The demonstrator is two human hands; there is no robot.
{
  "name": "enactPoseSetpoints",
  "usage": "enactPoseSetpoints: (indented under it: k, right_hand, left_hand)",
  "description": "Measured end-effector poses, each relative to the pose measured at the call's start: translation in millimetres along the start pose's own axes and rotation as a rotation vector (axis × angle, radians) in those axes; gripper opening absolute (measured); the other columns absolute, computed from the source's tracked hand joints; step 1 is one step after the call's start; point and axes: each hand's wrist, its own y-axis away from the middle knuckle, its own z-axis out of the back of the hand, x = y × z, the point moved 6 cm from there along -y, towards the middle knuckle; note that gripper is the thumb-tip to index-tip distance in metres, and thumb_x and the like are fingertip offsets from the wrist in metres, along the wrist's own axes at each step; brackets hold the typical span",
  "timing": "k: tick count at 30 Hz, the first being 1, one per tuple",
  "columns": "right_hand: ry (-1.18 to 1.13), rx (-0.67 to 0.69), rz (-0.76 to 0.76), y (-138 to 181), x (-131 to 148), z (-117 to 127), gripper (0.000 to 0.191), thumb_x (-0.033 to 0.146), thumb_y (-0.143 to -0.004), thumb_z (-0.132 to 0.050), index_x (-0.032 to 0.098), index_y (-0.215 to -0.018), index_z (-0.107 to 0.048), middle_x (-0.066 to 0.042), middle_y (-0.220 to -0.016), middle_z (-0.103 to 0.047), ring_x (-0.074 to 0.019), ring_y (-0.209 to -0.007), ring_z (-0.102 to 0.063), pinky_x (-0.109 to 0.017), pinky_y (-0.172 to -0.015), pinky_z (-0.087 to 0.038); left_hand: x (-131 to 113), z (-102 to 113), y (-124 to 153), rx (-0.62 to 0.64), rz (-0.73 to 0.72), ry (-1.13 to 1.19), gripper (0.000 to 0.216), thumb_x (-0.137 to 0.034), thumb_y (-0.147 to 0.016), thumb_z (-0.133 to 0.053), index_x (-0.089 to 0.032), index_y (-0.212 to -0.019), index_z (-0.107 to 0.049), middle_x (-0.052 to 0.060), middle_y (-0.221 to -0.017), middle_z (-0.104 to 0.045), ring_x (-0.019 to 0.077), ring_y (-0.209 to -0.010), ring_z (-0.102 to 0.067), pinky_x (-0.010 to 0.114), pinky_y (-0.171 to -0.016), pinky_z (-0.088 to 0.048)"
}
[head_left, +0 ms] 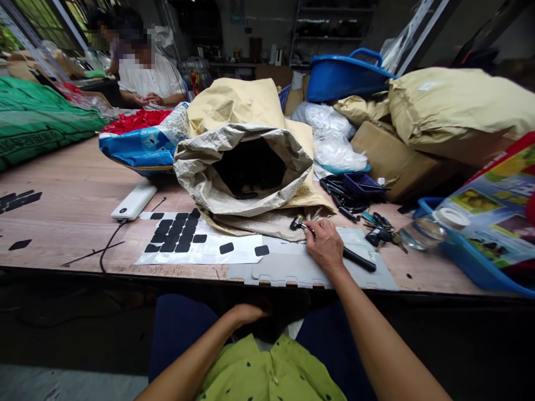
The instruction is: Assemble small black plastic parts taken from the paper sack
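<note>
On the grey sheet (284, 263) at the table's front edge, my right hand (325, 245) is closed round the neck of a small hammer (360, 259). The metal head points left, toward the sack, and the black handle sticks out to the right. Below the table edge, over my lap, is my left hand (251, 313); its fingers are lost in shadow. Left of the hammer, rows of black rounded patches (175, 231) lie on a white sheet (209, 253), with a few loose ones apart. A large open sack (244, 206) with a dark inside faces me.
A white power bank (134, 202) with a cable lies left. Black tools (340, 197), keys (380, 228), a clear bottle (422, 233) and a blue basin (480, 267) stand right. Red pieces (136, 121) fill a bag behind. A co-worker (148, 78) sits at back left.
</note>
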Motion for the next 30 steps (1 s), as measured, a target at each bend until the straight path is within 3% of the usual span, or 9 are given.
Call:
enactPoseSetpoints:
  k: [4, 6, 9, 12, 15, 19, 22, 26, 30]
  right_hand:
    - [0.022, -0.004, 0.003, 0.1, 0.5, -0.5, 0.023, 0.027, -0.092, -0.056, 0.023, -0.109, -0.072, -0.006, -0.093, -0.059, -0.0218, -0.092, -0.05, -0.033, -0.08, -0.04]
    - [0.027, -0.002, 0.002, 0.2, 0.3, -0.8, 0.023, 0.028, -0.092, -0.057, 0.023, -0.109, -0.072, -0.006, -0.094, -0.059, -0.0215, -0.091, -0.05, -0.033, -0.08, -0.04]
    - [0.028, 0.003, 0.002, 0.0, -0.7, -1.6, 0.022, 0.027, -0.092, -0.058, 0.024, -0.109, -0.072, -0.006, -0.094, -0.059, -0.0213, -0.091, -0.05, -0.032, -0.081, -0.04]
    - [0.021, 0.001, 0.002, -0.6, -2.0, -1.9, 0.022, 0.027, -0.092, -0.058, 0.024, -0.108, -0.073, -0.005, -0.093, -0.059, -0.0209, -0.091, -0.051, -0.032, -0.081, -0.04]
    - [0.013, 0.004, -0.002, -1.2, -2.8, -1.8, 0.022, 0.028, -0.092, -0.058, 0.024, -0.107, -0.073, -0.005, -0.093, -0.06, -0.0206, -0.09, -0.051, -0.032, -0.08, -0.04]
    - [0.001, 0.005, -0.003, -1.2, -2.3, -0.7, 0.022, 0.028, -0.092, -0.057, 0.024, -0.107, -0.073, -0.005, -0.093, -0.06, -0.0205, -0.09, -0.051, -0.032, -0.08, -0.04]
    - [-0.002, 0.01, -0.007, -0.6, -1.9, -0.9, 0.022, 0.029, -0.092, -0.057, 0.024, -0.107, -0.072, -0.005, -0.093, -0.059, -0.0208, -0.091, -0.051, -0.032, -0.08, -0.04]
    - [-0.015, 0.006, -0.013, -0.4, -2.5, -1.7, 0.023, 0.029, -0.091, -0.056, 0.024, -0.108, -0.072, -0.006, -0.094, -0.059, -0.0214, -0.092, -0.05, -0.032, -0.081, -0.039]
    - [-0.01, 0.006, -0.008, -0.3, -2.0, -2.1, 0.023, 0.029, -0.092, -0.056, 0.024, -0.108, -0.072, -0.006, -0.094, -0.059, -0.0217, -0.093, -0.05, -0.032, -0.081, -0.039]
  left_hand:
    - [-82.3, -4.8, 62.5, 0.66, -0.159, -0.116, 0.047, -0.05, -0.076, -0.081, -0.021, -0.112, -0.076, 0.005, -0.088, -0.075, 0.0206, -0.079, -0.07, 0.028, -0.069, -0.054]
    - [-137.7, 32.1, 82.0, 0.681, -0.28, -0.053, 0.049, -0.052, -0.085, -0.072, -0.019, -0.121, -0.073, 0.009, -0.094, -0.076, 0.0212, -0.081, -0.071, 0.03, -0.07, -0.056]
    - [-209.7, 132.5, 67.3, 0.017, -0.53, -0.124, 0.042, -0.051, -0.088, -0.068, -0.016, -0.112, -0.075, 0.009, -0.09, -0.074, 0.0187, -0.08, -0.068, 0.029, -0.074, -0.055]
    - [-236.3, 216.5, 38.8, -0.743, -0.475, -0.445, 0.032, -0.041, -0.089, -0.066, -0.017, -0.106, -0.076, 0.008, -0.093, -0.072, 0.0194, -0.085, -0.065, 0.03, -0.081, -0.053]
    - [-234.2, 244.2, 0.1, -0.95, -0.278, -0.784, 0.028, -0.035, -0.083, -0.071, -0.02, -0.105, -0.078, 0.008, -0.102, -0.07, 0.0243, -0.097, -0.064, 0.032, -0.087, -0.051]
    - [-224.6, 245.4, -18.4, -0.94, -0.187, -0.944, 0.027, -0.035, -0.08, -0.073, -0.022, -0.102, -0.077, 0.01, -0.115, -0.066, 0.0301, -0.113, -0.058, 0.035, -0.09, -0.049]
    - [-231.5, 230.3, 7.4, -1.03, -0.342, -0.936, 0.023, -0.035, -0.087, -0.068, -0.02, -0.103, -0.074, 0.01, -0.111, -0.066, 0.0294, -0.112, -0.055, 0.039, -0.095, -0.045]
    - [-229.7, 178.3, 48.1, -0.915, -0.672, -0.813, 0.023, -0.04, -0.093, -0.064, -0.021, -0.106, -0.068, 0.004, -0.101, -0.069, 0.0222, -0.095, -0.057, 0.035, -0.088, -0.044]
    - [-193.5, 125.7, 49.2, -0.697, -0.726, -0.768, 0.02, -0.038, -0.087, -0.074, -0.021, -0.097, -0.068, 0.003, -0.095, -0.069, 0.0214, -0.092, -0.056, 0.032, -0.082, -0.043]
